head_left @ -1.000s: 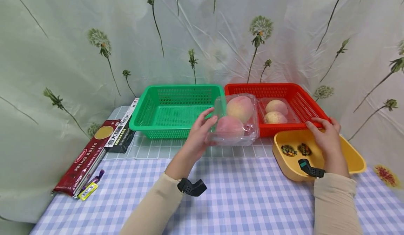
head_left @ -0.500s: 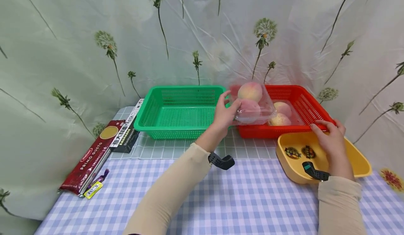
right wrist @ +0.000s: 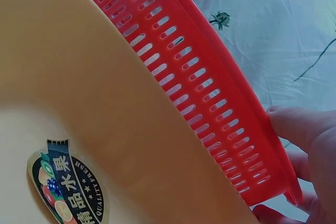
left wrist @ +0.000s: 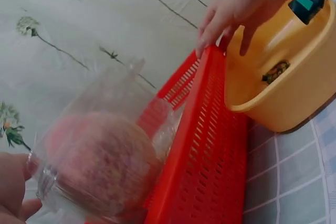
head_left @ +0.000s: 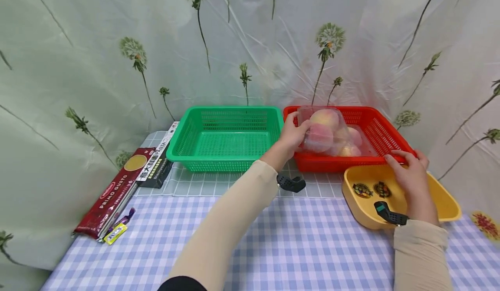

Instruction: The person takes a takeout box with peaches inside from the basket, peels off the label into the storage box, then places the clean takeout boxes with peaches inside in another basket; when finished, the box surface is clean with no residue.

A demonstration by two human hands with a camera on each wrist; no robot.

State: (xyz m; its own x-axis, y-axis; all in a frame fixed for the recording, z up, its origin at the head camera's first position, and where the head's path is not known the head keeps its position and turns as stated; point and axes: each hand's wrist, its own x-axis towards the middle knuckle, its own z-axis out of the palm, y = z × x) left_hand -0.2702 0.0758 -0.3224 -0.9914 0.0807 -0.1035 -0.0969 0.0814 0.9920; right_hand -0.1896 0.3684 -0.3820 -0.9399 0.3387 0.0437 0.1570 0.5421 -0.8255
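My left hand (head_left: 291, 134) grips the left edge of a clear plastic box of two peaches (head_left: 322, 137). That box is tilted over the left part of the red basket (head_left: 320, 164). In the left wrist view a peach (left wrist: 105, 161) shows through the plastic beside the basket wall. A second clear pack with peaches (head_left: 354, 137) lies inside the basket, partly hidden behind the held one. At the basket's front right corner my right hand (head_left: 410, 171) holds the rim. The right wrist view has the thumb (right wrist: 296, 124) on the red rim, with the other fingers partly hidden.
A green basket (head_left: 218, 165) stands left of the red one. In front of the red basket sits a yellow bin (head_left: 361, 213) with round stickers. Farther left lie a red spaghetti packet (head_left: 117, 191), a black pasta box (head_left: 158, 169) and small wrapped sweets (head_left: 115, 233).
My left hand has carried the box of peaches rightward, from in front of the gap between the baskets to over the red basket. The right hand stays on the basket rim.
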